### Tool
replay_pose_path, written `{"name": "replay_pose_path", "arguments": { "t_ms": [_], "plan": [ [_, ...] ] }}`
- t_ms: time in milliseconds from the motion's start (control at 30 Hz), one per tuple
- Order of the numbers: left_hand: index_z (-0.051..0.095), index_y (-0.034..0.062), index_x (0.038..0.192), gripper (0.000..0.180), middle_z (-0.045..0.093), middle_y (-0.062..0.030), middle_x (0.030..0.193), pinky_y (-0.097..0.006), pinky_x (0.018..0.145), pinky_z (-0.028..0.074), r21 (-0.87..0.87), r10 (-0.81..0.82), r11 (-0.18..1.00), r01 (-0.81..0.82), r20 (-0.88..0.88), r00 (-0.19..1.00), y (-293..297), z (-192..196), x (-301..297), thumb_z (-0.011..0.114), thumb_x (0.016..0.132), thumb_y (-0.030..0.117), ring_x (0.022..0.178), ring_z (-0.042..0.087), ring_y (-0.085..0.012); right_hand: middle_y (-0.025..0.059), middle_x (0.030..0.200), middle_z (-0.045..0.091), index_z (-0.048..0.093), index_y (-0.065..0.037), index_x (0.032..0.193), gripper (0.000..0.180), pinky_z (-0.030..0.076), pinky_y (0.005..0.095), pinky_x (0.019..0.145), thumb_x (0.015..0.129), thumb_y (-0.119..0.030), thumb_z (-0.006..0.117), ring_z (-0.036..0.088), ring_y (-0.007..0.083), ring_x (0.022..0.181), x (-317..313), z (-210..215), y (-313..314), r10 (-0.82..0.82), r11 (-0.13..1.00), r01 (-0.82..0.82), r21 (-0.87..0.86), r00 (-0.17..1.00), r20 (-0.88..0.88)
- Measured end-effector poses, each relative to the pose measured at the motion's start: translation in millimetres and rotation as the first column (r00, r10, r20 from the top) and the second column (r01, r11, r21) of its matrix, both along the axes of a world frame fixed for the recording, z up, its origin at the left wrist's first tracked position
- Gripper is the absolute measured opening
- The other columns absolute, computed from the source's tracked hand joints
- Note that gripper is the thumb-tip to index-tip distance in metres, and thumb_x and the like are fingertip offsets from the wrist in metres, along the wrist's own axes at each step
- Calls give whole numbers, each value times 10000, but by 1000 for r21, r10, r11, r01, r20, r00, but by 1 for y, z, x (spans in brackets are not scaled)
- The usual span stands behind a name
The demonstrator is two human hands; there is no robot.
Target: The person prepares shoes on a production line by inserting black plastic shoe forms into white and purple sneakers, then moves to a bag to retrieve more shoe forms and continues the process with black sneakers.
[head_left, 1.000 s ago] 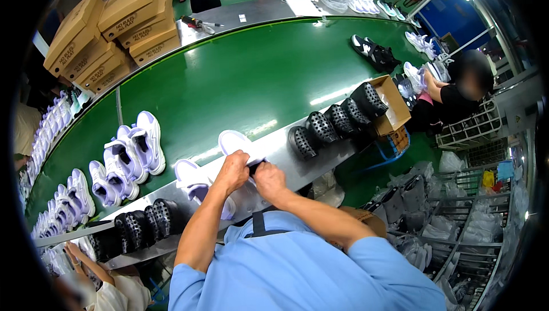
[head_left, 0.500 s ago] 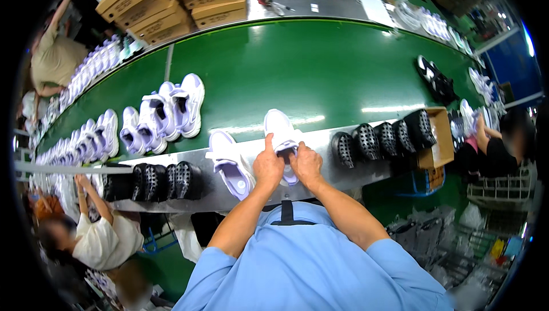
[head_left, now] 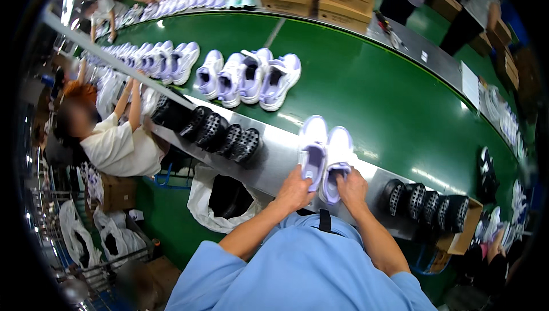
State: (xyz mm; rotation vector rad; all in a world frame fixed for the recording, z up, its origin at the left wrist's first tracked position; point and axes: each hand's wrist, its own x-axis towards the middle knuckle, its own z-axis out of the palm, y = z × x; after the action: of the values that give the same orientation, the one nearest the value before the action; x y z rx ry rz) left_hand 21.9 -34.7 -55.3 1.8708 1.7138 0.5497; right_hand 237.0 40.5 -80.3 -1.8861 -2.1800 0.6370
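Note:
Two white and lavender sneakers point away from me, side by side, over the metal edge of the bench. My left hand (head_left: 296, 187) grips the heel of the left sneaker (head_left: 314, 132), whose lavender insole shows. At the right sneaker (head_left: 341, 144), my right hand (head_left: 353, 187) holds the heel end, its fingers at the dark opening. The fingertips inside that shoe are partly hidden.
Several matching sneakers (head_left: 280, 85) stand on the green bench (head_left: 366, 70) ahead left. Black studded rounded pieces (head_left: 210, 131) line the metal ledge (head_left: 274, 165) on both sides. An open carton (head_left: 462, 234) is at right, a white bag (head_left: 200, 199) below left. Co-workers sit nearby.
My view has swung left. My left hand has gone from the right sneaker to the left one, and the two sneakers now stand close together. My right hand stays at the right sneaker.

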Motion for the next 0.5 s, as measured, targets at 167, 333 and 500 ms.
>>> {"name": "replay_pose_path", "arguments": {
  "t_ms": [167, 333, 500],
  "plan": [
    [718, 21, 1055, 241, 694, -150, 1063, -461, 912, 543, 363, 125, 922, -130, 38, 991, -16, 53, -78, 751, 848, 140, 1003, 658, -366, 259, 864, 720, 692, 19, 936, 471, 555, 492, 770, 872, -444, 752, 707, 445, 869, 28, 75, -22, 1, 946, 47, -320, 989, 150],
    [644, 9, 1107, 245, 627, -185, 1099, -477, 893, 493, 555, 708, 674, -487, -299, 639, -26, 60, -262, 701, 883, 91, 1029, 595, -388, 135, 683, 669, 685, 33, 880, 318, 528, 377, 624, 899, -276, 760, 652, 201, 636, 21, 120, -45, -270, 886, 158, -435, 940, -210],
    [630, -3, 1200, 435, 595, -203, 1187, -464, 939, 501, 436, 713, 701, -565, -444, 543, -24, 14, -366, 806, 839, 164, 1109, 574, -409, 110, 678, 656, 678, 59, 917, 268, 506, 337, 600, 909, -199, 752, 608, 138, 627, -44, 121, -47, -283, 849, 78, -522, 902, -325]
  ]
}}
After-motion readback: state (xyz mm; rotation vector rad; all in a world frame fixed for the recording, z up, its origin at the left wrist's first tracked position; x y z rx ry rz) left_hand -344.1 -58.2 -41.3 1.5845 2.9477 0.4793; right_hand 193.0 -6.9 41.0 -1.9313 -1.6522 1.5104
